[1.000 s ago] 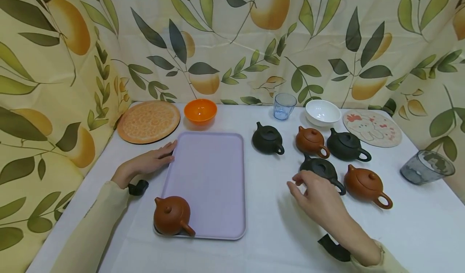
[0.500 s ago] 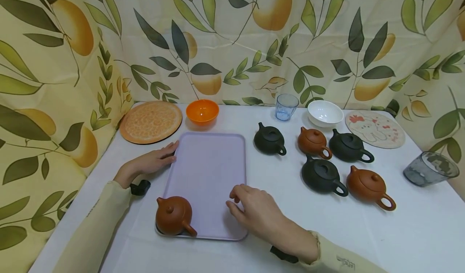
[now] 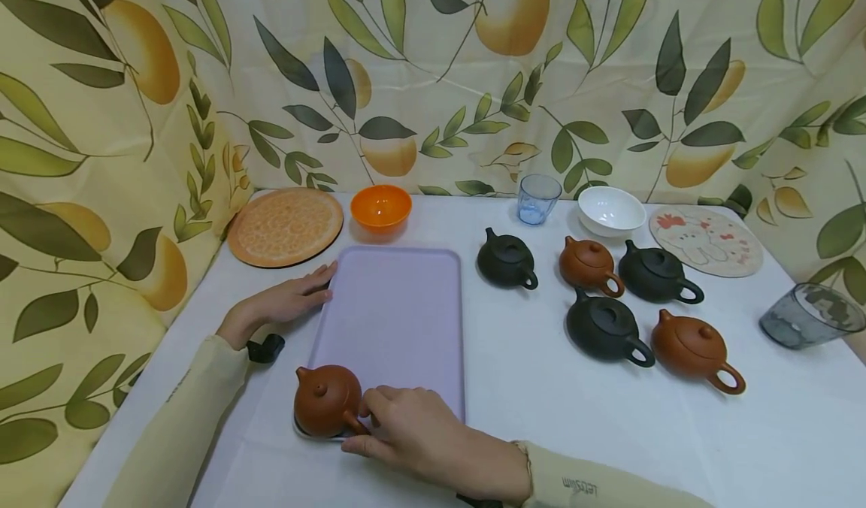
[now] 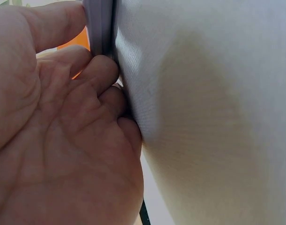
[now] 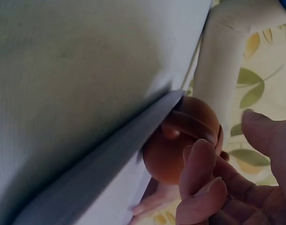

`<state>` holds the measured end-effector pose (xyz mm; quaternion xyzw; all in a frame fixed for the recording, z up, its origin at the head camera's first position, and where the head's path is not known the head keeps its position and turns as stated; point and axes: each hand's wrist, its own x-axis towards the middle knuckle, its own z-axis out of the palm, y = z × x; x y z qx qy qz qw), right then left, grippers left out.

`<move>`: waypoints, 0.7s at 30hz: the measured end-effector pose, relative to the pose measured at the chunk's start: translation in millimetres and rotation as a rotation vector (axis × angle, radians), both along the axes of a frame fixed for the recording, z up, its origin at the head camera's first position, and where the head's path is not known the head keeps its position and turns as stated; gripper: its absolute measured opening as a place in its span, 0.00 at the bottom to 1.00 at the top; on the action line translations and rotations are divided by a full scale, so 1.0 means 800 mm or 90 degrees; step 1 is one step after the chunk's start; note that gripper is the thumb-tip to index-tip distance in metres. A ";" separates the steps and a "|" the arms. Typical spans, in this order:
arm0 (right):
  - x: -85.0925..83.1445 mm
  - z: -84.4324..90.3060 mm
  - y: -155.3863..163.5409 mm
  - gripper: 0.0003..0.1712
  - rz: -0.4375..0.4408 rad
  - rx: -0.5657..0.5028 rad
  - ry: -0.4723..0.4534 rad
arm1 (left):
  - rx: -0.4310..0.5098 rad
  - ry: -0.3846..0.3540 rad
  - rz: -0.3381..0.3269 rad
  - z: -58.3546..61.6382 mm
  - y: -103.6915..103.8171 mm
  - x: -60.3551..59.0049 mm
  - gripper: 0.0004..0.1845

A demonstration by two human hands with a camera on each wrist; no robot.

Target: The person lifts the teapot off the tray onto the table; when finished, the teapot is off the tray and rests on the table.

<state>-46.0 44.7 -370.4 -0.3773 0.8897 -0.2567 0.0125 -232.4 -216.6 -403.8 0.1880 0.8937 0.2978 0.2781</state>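
A reddish-brown teapot (image 3: 326,399) sits on the near left corner of the lilac tray (image 3: 399,305), its handle toward the right. My right hand (image 3: 419,436) is right at that handle. In the right wrist view, the fingers (image 5: 199,173) are bent close to the handle of the teapot (image 5: 164,159), while the thumb (image 5: 260,131) stands well apart. My left hand (image 3: 287,301) rests flat by the tray's left edge. Its fingertips touch the side of the tray (image 4: 100,28) in the left wrist view.
Right of the tray stand black teapots (image 3: 507,260) and brown teapots (image 3: 693,346). Along the back are a round orange mat (image 3: 286,228), an orange bowl (image 3: 381,209), a blue glass (image 3: 538,200), a white bowl (image 3: 611,213) and a rabbit-patterned mat (image 3: 707,241). A grey glass (image 3: 808,316) is far right.
My right hand has moved left from over the black teapot, across the tray's near part, to the brown teapot's handle. The left hand has stayed at the tray's edge.
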 end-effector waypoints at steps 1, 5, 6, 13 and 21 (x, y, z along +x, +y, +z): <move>0.000 -0.001 -0.002 0.16 -0.001 0.008 0.002 | 0.000 0.000 0.000 0.000 0.000 0.000 0.35; -0.002 -0.003 -0.005 0.12 -0.014 0.032 0.024 | 0.004 0.002 -0.003 0.000 0.001 -0.001 0.35; -0.003 -0.003 -0.005 0.10 -0.018 0.032 0.030 | 0.006 0.006 -0.006 0.000 0.001 -0.001 0.35; -0.013 -0.007 0.000 0.02 -0.030 -0.014 0.013 | 0.024 0.026 -0.022 -0.001 0.001 0.000 0.35; -0.020 -0.006 0.003 0.05 -0.025 -0.070 -0.115 | 0.018 0.016 -0.011 0.000 0.000 0.001 0.35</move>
